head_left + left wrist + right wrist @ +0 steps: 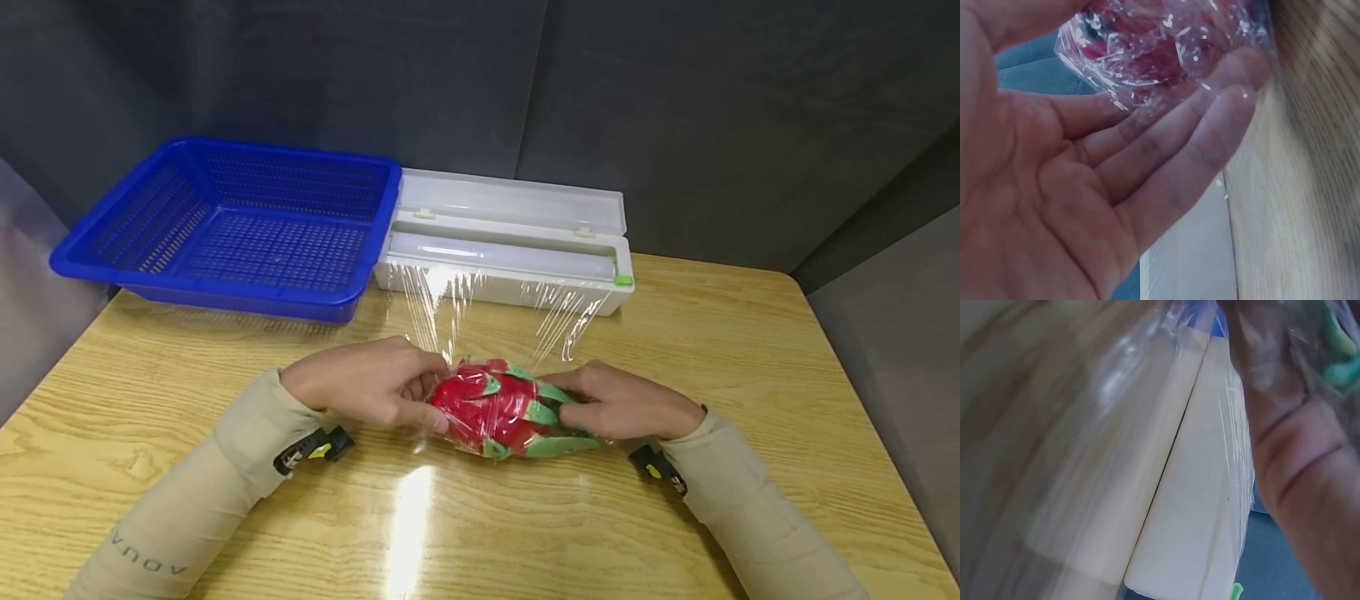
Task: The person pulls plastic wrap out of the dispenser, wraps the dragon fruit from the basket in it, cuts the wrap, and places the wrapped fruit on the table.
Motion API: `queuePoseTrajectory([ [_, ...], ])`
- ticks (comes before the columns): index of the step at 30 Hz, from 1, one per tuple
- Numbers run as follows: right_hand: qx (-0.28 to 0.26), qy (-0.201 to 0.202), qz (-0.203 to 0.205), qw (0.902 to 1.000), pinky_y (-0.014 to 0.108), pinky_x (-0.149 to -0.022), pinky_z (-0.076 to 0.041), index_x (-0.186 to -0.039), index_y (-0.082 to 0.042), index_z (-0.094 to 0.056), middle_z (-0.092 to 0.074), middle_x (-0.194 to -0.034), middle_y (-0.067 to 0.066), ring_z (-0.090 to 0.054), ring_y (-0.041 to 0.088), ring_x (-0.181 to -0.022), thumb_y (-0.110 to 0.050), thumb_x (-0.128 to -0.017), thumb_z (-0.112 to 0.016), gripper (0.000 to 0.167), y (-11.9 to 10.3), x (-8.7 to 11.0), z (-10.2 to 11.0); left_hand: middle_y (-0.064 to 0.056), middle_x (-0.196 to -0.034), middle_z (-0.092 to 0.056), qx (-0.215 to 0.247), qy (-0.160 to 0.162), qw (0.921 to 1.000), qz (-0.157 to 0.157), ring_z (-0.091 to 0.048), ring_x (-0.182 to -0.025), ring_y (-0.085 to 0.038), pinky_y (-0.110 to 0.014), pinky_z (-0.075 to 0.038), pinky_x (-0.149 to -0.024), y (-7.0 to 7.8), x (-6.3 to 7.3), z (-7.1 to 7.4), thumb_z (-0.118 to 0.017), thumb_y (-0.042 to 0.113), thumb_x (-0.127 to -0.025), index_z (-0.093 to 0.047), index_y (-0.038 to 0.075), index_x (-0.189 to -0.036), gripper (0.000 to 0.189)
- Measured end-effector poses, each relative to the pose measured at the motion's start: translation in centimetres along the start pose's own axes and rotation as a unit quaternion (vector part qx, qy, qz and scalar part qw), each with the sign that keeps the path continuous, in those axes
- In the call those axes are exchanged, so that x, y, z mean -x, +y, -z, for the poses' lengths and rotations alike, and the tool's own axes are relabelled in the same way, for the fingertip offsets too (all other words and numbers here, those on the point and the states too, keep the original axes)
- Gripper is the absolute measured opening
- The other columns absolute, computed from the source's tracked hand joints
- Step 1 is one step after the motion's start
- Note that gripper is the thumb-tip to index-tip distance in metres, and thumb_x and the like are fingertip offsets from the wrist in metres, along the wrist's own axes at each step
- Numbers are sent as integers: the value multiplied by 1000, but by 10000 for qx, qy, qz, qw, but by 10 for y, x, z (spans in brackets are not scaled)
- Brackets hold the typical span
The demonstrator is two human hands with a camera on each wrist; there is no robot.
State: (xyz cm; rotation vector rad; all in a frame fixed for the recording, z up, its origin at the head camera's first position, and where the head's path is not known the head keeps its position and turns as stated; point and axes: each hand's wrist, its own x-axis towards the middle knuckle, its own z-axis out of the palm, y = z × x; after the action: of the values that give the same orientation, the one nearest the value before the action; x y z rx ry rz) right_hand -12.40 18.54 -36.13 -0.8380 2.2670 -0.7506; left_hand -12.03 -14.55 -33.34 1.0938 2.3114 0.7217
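A red dragon fruit [491,407] with green scales lies on its side in cling film, on or just above the table. My left hand [371,383] holds its rounded left end, thumb on the near side and fingers at the far side. In the left wrist view crinkled film [1179,50] lies against the fingers [1179,169]. At the green-tipped right end my right hand [626,402] grips the fruit, with film about the fingers. A sheet of cling film [562,321] runs from the fruit back to the white dispenser box [502,287].
The dispenser's hinged lid [510,204] stands up, showing the film roll [502,252]; a green slider [623,280] sits at its right end. A blue plastic basket [217,287] stands at the back left of the wooden table [750,367]. Dark cloth [675,108] hangs behind.
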Motion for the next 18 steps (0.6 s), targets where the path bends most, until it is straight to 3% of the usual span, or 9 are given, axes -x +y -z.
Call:
queuePoseTrajectory([
  [8, 199, -20, -172, 9997, 23, -48, -40, -148, -17, -56, -51, -67, -12, -37, 0, -49, -15, -94, -55, 54, -1, 4, 3, 11, -75, -65, -146, 44, 9999, -74, -56, -62, -1, -21, -52, -59, 0, -1, 1, -71, 46, -94, -69, 15, -105, 33],
  [16, 360, 66, 104, 9993, 21, -50, -42, -142, -22, -62, -53, -69, -13, -42, -2, -51, -18, -96, -60, 46, 1, 7, 9, 10, -73, -60, -472, 97, 9988, 22, -50, -60, -3, -23, -45, -55, 0, 1, 1, -68, 54, -94, -67, 17, -103, 37],
  [18, 431, 108, 166, 9989, 21, -51, -43, -141, -21, -63, -56, -72, -13, -43, -3, -53, -19, -97, -60, 44, 1, 8, 10, 9, -75, -63, -508, 85, 9986, 83, -52, -62, -4, -24, -46, -57, 0, 2, 1, -68, 54, -94, -68, 15, -110, 42],
])
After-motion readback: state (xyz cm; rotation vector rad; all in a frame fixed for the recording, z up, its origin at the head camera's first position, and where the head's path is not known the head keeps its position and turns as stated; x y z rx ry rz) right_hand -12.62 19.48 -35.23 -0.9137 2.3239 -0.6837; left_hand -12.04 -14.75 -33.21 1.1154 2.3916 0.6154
